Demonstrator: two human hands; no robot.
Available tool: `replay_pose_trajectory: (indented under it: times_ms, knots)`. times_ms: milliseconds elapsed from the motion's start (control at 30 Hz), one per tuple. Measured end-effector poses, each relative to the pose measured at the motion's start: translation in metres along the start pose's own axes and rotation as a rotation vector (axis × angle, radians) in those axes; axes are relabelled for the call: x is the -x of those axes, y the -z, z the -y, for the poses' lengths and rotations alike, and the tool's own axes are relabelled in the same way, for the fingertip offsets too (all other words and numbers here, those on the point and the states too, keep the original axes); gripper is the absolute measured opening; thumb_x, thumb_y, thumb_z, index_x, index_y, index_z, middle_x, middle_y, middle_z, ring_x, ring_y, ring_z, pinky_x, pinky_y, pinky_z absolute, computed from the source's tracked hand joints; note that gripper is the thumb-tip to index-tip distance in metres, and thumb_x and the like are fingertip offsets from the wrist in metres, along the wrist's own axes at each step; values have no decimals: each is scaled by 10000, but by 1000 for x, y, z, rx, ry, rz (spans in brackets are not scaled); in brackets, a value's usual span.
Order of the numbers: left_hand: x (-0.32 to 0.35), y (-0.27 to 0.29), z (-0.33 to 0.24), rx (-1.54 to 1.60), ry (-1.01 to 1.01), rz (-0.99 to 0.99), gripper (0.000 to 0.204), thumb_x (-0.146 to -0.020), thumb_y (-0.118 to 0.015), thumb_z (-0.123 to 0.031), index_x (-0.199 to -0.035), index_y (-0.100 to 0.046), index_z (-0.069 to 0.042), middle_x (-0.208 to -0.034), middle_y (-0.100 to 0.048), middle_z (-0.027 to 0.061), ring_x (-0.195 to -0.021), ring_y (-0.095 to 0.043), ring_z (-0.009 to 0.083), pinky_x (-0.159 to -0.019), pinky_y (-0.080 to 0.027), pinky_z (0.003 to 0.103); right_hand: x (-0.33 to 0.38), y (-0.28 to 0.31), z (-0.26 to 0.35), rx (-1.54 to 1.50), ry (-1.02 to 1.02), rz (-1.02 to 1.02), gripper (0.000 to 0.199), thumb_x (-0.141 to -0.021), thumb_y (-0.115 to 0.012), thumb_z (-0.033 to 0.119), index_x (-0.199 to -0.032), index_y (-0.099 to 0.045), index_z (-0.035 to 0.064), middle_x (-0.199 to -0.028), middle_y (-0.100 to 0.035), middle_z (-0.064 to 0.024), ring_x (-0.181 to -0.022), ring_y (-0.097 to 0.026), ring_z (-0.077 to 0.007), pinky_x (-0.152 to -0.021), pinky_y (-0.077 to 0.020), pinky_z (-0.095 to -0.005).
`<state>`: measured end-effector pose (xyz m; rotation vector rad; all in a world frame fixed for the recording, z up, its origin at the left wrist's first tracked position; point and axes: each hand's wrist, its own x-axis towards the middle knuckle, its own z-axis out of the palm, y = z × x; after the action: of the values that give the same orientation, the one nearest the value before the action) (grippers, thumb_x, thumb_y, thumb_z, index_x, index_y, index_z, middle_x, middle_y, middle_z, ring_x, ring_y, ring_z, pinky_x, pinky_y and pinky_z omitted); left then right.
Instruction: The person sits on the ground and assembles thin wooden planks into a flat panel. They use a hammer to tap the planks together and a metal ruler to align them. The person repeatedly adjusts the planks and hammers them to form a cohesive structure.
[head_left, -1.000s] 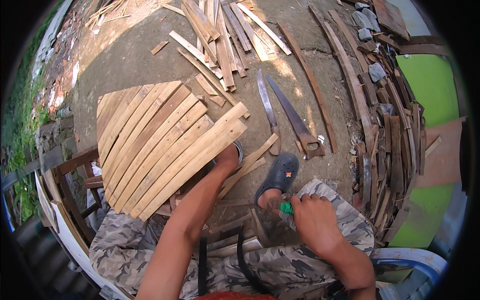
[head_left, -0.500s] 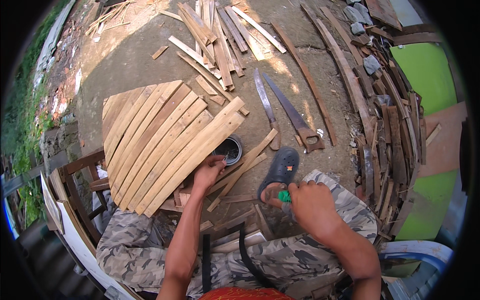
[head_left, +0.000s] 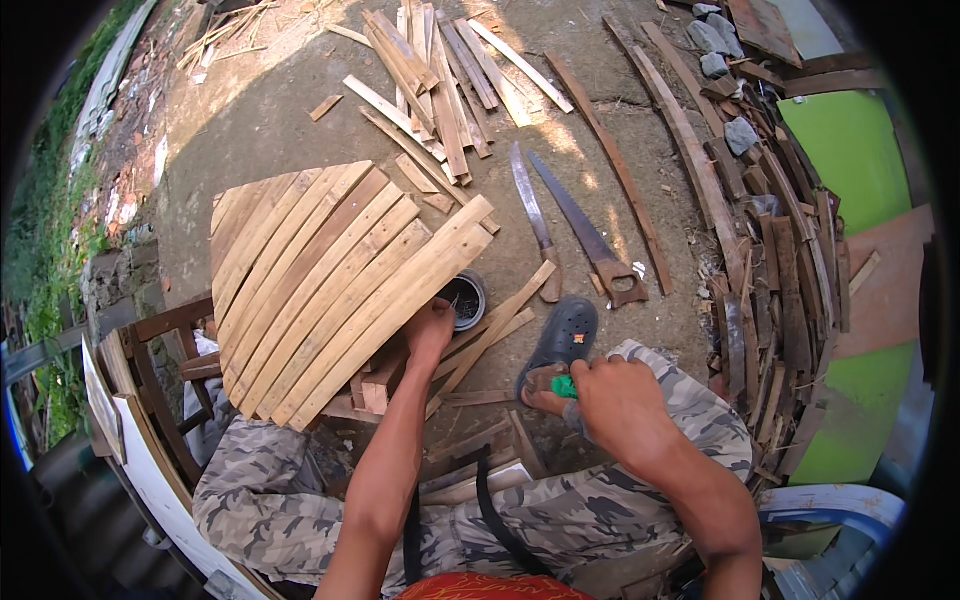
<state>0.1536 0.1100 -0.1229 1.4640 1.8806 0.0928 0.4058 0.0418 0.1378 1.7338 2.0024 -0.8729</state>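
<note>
Right of the slats, the left hand bends at the pot, seemingly picking; its pinch I cannot tell. The right hand wraps the green handle. Next move calls for fine grip.

A long-bladed knife with a wooden handle lies on the bare ground, just left of a handsaw whose blade points far. Right of the saw runs a long dark strip. Farther off, loose boards are heaped across one another, partly in sunlight, with a small offcut to their left. Along the right side stands a rough stack of old timber, grey stones at its far end, beside a bright green panel. Weeds grow at the far left.
</note>
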Motion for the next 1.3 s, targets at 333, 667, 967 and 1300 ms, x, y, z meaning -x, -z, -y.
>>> replay_pose_trajectory:
  times_ms: [333,667,967,1300]
  knots:
    - [-17,-3,0,94,112,120,243,-817,-812,-195,-960,-727,-19,-680,-696,66,-566,-649,160,-550,-506,322,0,-1,0,16,-17,-12,423,-971,-622,469,-953,-700,54,-834,-709,-113,-824,-709,-276,-715,-530,-405]
    - [64,35,-32,371,18,219,283,-891,-754,-157,-1119,-751,10,-739,-729,74,-592,-640,95,-588,-513,276,2,1,-3,35,-22,39,310,-915,-684,360,-961,-711,55,-845,-732,-111,-850,-734,-272,-723,-567,-397]
    - [144,98,-25,785,-40,201,191,-1015,-620,-134,-1121,-695,6,-992,-760,85,-793,-721,124,-662,-558,251,-14,-3,-5,93,5,30,321,-844,-779,302,-1020,-706,43,-886,-744,-165,-862,-737,-367,-747,-578,-479]
    - [82,178,48,456,-517,-531,123,-925,-721,-115,-1009,-726,-25,-919,-719,112,-845,-686,229,-763,-533,340,-91,-16,41,-327,-47,-482,415,-868,-774,374,-891,-682,-29,-880,-705,-257,-877,-683,-458,-782,-518,-538]
